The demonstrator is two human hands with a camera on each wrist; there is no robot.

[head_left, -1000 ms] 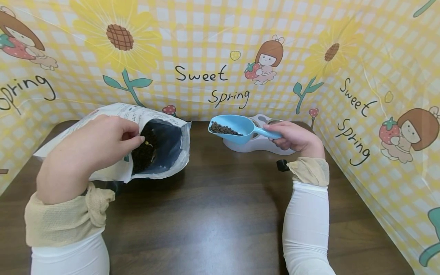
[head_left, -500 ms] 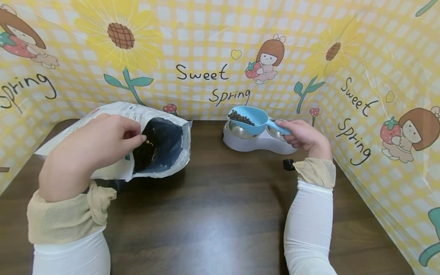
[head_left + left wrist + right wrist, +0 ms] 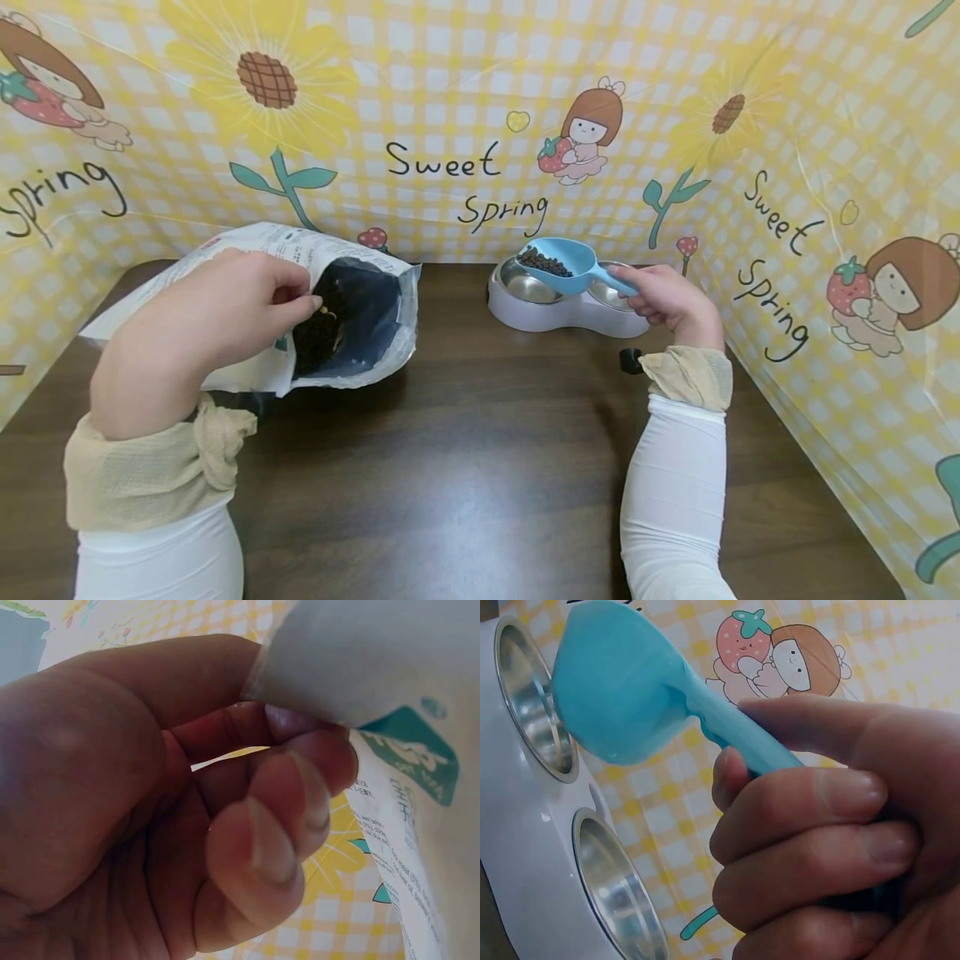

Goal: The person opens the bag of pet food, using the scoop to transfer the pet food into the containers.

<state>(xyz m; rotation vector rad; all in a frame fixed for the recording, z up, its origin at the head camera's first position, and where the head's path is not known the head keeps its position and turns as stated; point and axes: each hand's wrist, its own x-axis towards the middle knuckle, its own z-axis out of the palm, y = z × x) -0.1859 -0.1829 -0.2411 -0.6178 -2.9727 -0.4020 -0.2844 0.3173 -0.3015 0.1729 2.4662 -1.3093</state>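
Observation:
My right hand grips the handle of a light-blue scoop, its fingers curled round it in the right wrist view. Dark brown kibble lies in the scoop, which is held over the double pet bowl, between its two steel dishes. The left dish shows bare metal; the scoop and hand partly cover the right one. On the left, my left hand pinches the upper edge of an open white food bag. Dark kibble shows inside the bag's mouth, against a dark lining.
A dark wooden table carries the bag and the bowl. Behind and beside it hangs a yellow checked cloth with printed flowers. A small black object is by my right wrist.
My right hand has carried the loaded scoop to the right, from beside the bowl's left edge to over the bowl. The left hand keeps its hold on the bag.

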